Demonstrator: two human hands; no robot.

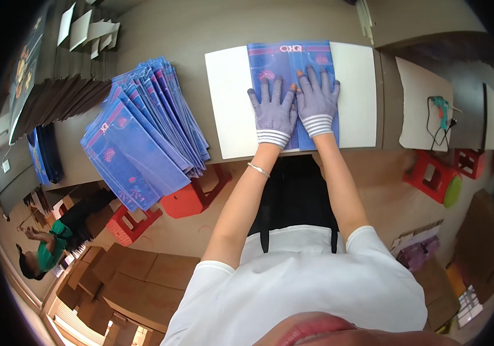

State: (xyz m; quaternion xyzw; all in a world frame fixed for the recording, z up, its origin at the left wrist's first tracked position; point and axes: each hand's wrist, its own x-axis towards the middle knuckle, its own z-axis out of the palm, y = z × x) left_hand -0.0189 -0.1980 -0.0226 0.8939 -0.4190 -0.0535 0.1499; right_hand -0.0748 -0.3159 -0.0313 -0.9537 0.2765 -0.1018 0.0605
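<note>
Blue printed sheet [289, 75] is lying on a white board [229, 104] on the tabletop [178, 29], with its long axis running straight away from the person, the top edge pointing to the far side of the table. Both hands are pressing down on it side by side, nearly touching each other. The left hand [273, 112] is sitting flat on the left half of the sheet, fingers spread and straight, not gripping anything. The right hand [317, 101] is doing the same on the right half, fingers fanned out and flat. Both are wearing striped knit gloves with the fingertips poking out.

Left of the board, a fanned stack of the same blue sheets [143, 135] is resting at a slant on the table, its near end hanging over the edge. Further left of that, a row of dark flat pieces [62, 101] is leaning together. Right of the board, a glue gun [442, 109] with its cord is lying on another pale board [423, 104].

The lower middle of the blue sheet is getting covered by the gloves and wrists, so I can't make out the print there. Red stools [431, 176] are showing under the table edge, partly cut off by it. Another person [48, 248] in green is down at the lower left, small and bent by the lens.
</note>
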